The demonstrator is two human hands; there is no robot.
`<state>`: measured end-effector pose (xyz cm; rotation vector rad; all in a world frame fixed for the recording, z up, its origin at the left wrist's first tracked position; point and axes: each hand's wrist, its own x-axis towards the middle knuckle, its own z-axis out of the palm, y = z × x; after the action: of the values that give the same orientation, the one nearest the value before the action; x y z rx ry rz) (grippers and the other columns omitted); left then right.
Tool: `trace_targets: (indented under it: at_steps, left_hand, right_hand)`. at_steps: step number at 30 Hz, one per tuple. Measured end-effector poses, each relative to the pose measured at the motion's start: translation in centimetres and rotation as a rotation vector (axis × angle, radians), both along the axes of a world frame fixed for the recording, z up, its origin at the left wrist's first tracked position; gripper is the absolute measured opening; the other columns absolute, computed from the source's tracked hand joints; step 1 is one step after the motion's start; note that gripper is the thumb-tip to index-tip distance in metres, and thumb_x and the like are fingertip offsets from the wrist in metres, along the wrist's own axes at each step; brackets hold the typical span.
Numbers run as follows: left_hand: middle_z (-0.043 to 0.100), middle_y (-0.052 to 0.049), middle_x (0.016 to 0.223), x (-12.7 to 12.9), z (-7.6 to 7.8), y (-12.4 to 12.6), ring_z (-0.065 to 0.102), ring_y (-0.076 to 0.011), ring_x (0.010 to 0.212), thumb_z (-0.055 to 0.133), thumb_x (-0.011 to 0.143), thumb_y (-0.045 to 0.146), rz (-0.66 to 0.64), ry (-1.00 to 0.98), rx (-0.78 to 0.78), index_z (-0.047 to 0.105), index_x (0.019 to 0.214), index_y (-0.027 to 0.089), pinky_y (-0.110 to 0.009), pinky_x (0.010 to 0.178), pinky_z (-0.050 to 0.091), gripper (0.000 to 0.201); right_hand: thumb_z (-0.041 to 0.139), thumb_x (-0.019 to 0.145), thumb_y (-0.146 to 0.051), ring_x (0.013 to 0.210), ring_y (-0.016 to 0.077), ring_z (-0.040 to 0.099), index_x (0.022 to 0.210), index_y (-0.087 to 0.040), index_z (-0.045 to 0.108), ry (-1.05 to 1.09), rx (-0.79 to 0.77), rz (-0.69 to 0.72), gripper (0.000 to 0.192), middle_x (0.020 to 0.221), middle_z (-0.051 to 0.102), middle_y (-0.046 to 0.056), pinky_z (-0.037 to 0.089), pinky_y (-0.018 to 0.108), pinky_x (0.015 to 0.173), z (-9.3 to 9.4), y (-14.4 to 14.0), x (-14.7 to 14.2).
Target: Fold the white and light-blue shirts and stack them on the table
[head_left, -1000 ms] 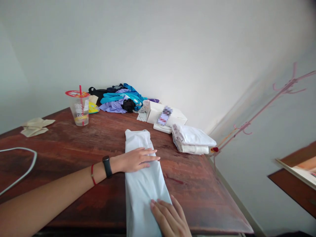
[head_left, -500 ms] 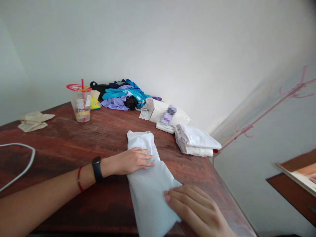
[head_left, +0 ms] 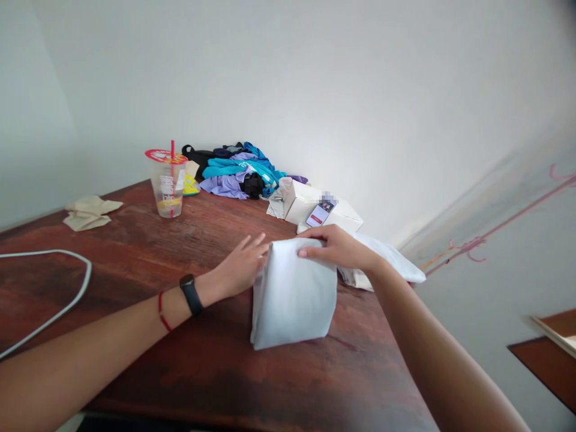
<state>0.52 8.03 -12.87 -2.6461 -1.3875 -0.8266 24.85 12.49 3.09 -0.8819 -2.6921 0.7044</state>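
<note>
- The folded white garment point(head_left: 292, 297) lies near the middle of the dark wooden table point(head_left: 189, 240), doubled over into a short, thick rectangle with its fold at the near end.
- The right hand point(head_left: 335, 247) rests on the garment's far edge, fingers curled over the top layer and pinching the cloth — thumb side facing left.
- The left hand point(head_left: 240, 267) sits at the garment's far left corner, fingers spread and flat, touching the cloth's edge but holding nothing; a black wristband point(head_left: 191, 294) and a red string are on that wrist.
- Just right of the right hand, partly hidden by it, lies a stack of folded white cloth point(head_left: 391, 264).
- Farther off stands a white box point(head_left: 315, 207) with a phone point(head_left: 320, 214) leaning on it.
- At the far edge by the wall — a heap of blue, purple and black clothes point(head_left: 240, 174).
- Left of the heap stands a clear plastic cup point(head_left: 168, 186) with a red straw.
- Far left lie beige napkins point(head_left: 90, 211); a white cable point(head_left: 58, 282) loops along the near left.
</note>
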Motion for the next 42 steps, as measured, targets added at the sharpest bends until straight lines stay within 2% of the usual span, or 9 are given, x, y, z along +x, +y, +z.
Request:
trace_targets:
  at_steps: [4, 7, 10, 14, 18, 23, 28, 37, 42]
  left_hand:
    - [0.052, -0.014, 0.151, -3.4, 0.4, 2.9, 0.038, -0.0319, 0.147, 0.032, 0.1, 0.012, 0.232, -0.209, 0.014, 0.05, 0.146, 0.013, -0.056, 0.119, 0.033, 0.05]
    - [0.052, -0.014, 0.152, -3.3, 1.4, 2.5, 0.041, -0.0283, 0.146, 0.029, 0.105, 0.024, 0.212, -0.341, 0.036, 0.047, 0.148, 0.013, -0.051, 0.121, 0.034, 0.049]
    - [0.041, -0.012, 0.16, -1.4, 2.8, 0.1, 0.028, -0.0268, 0.153, 0.033, 0.106, 0.03, -0.001, -0.228, 0.043, 0.039, 0.155, 0.015, -0.048, 0.125, 0.027, 0.051]
    - [0.03, -0.011, 0.166, 1.1, 3.9, -2.8, 0.019, -0.0274, 0.155, 0.038, 0.105, 0.031, -0.2, -0.007, 0.0, 0.021, 0.162, 0.018, -0.048, 0.126, 0.02, 0.061]
    - [0.031, -0.012, 0.165, 1.2, 3.0, -2.7, 0.024, -0.027, 0.154, 0.03, 0.107, 0.033, -0.143, 0.062, -0.084, 0.02, 0.163, 0.017, -0.047, 0.125, 0.019, 0.059]
    - [0.039, -0.007, 0.161, -0.5, 1.2, -0.7, 0.025, -0.0293, 0.154, 0.026, 0.108, 0.046, 0.011, 0.12, -0.252, 0.038, 0.157, 0.025, -0.051, 0.122, 0.022, 0.055]
    - [0.023, -0.008, 0.167, -1.5, -0.3, 0.1, 0.018, -0.0344, 0.155, 0.024, 0.108, 0.051, 0.118, 0.187, -0.377, 0.031, 0.16, 0.027, -0.058, 0.12, 0.022, 0.058]
    - [0.021, -0.006, 0.168, -2.0, -0.2, 0.5, 0.014, -0.0297, 0.156, 0.022, 0.11, 0.046, 0.113, 0.244, -0.356, 0.022, 0.162, 0.029, -0.057, 0.122, 0.023, 0.055]
    - [0.023, -0.005, 0.167, -2.0, 1.7, 0.9, 0.016, -0.0297, 0.155, 0.032, 0.109, 0.045, 0.043, 0.265, -0.297, 0.029, 0.161, 0.03, -0.056, 0.123, 0.023, 0.054]
  right_hand:
    - [0.067, 0.091, -0.046, 0.105, 0.0249, 0.07, 0.118, -0.018, 0.074, -0.126, -0.094, 0.007, 0.039, 0.117, 0.076, 0.007, 0.054, 0.037, 0.094, -4.3, 5.3, -1.9]
    - [0.067, 0.093, -0.04, 0.114, 0.0279, 0.066, 0.129, -0.014, 0.068, -0.194, 0.062, -0.107, 0.045, 0.126, 0.071, 0.014, 0.05, 0.042, 0.101, -7.4, 6.0, -2.7]
    - [0.057, 0.1, -0.037, 0.131, 0.0287, 0.054, 0.137, -0.015, 0.062, -0.1, 0.305, -0.186, 0.043, 0.139, 0.061, 0.016, 0.039, 0.046, 0.112, -9.3, 3.4, -2.8]
    - [0.044, 0.105, -0.04, 0.142, 0.0282, 0.043, 0.15, -0.02, 0.047, -0.051, 0.344, -0.19, 0.05, 0.152, 0.049, 0.015, 0.034, 0.05, 0.116, -10.6, -2.5, -2.5]
    - [0.041, 0.104, -0.054, 0.154, 0.0359, 0.019, 0.162, -0.026, 0.023, -0.179, 0.315, -0.182, 0.068, 0.168, 0.025, 0.012, 0.023, 0.064, 0.119, -11.7, -6.0, -2.7]
    - [0.036, 0.098, -0.072, 0.155, 0.0405, 0.012, 0.16, -0.027, 0.03, -0.215, 0.275, -0.11, 0.077, 0.169, 0.02, 0.012, 0.012, 0.071, 0.119, -13.2, -6.0, -3.2]
    - [0.037, 0.095, -0.076, 0.156, 0.0414, 0.005, 0.16, -0.031, 0.028, -0.168, 0.169, -0.079, 0.08, 0.17, 0.016, 0.009, 0.011, 0.072, 0.119, -14.1, -5.3, -3.3]
    - [0.046, 0.092, -0.075, 0.155, 0.0435, 0.009, 0.159, -0.031, 0.031, -0.01, 0.1, -0.095, 0.082, 0.169, 0.022, 0.01, 0.01, 0.075, 0.117, -14.7, -5.2, -2.9]
    - [0.035, 0.108, -0.039, 0.139, 0.026, 0.049, 0.139, -0.02, 0.058, 0.313, 0.086, -0.22, 0.043, 0.15, 0.054, 0.012, 0.036, 0.05, 0.117, -14.1, -2.9, -2.0]
